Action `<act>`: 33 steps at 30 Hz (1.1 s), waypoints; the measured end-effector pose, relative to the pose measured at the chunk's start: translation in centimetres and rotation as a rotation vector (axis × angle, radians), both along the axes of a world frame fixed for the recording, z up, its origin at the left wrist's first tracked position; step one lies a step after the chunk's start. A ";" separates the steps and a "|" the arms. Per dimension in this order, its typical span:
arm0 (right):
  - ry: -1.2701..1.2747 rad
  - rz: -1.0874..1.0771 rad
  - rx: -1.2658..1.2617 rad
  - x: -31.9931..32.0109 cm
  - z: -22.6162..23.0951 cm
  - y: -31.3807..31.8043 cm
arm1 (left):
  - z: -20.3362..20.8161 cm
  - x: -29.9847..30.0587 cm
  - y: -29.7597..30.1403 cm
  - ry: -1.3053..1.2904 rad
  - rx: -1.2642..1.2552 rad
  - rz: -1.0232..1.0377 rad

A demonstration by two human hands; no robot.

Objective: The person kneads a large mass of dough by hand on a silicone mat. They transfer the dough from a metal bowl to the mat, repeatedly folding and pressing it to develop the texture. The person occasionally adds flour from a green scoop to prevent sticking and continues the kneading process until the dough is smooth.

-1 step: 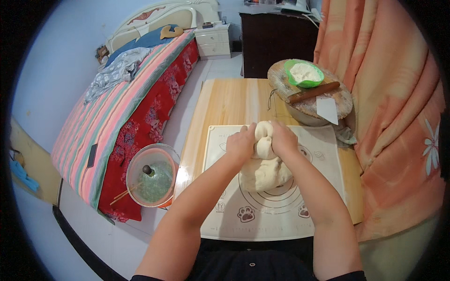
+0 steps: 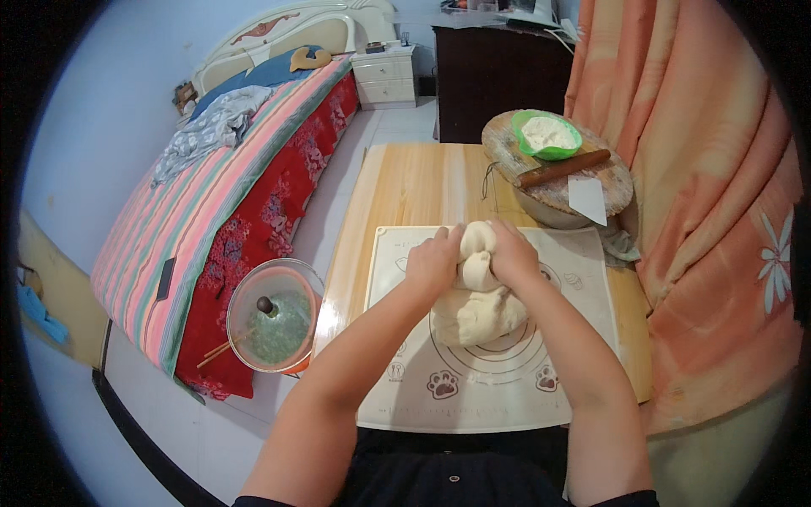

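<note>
Both hands (image 2: 473, 258) squeeze soft, lumpy dough (image 2: 477, 308) on a smooth mat (image 2: 574, 372).

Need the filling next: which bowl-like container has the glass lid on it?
The orange bowl left of the table, holding green filling; the green bowl on the round board is uncovered.

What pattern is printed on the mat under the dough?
Cream mat with brown paw prints and concentric circles, clearest in the head view.

Dough (image 2: 477, 308) partly under both hands, bowl (image 2: 541, 209) (mostly) beneath round board (image 2: 612, 188)
</note>
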State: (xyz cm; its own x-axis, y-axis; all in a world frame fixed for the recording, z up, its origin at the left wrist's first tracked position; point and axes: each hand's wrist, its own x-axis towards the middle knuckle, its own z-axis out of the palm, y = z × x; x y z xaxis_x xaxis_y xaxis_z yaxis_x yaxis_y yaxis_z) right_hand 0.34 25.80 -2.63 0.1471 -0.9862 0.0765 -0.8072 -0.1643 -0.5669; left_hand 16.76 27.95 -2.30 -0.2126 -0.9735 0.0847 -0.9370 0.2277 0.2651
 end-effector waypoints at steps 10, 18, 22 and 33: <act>-0.052 0.393 0.074 -9.0 5.7 9.3 | 4.7 2.4 12.8 -0.017 -0.321 -0.801; 0.217 0.503 -0.051 -5.0 3.5 15.2 | 0.9 1.1 13.0 0.216 -0.128 -0.497; 0.126 0.308 0.054 -3.5 2.1 10.1 | -0.7 1.0 7.1 0.252 -0.006 -0.333; 0.086 0.051 0.347 -1.6 0.2 -2.9 | -3.0 -0.7 -4.1 0.017 0.065 -0.049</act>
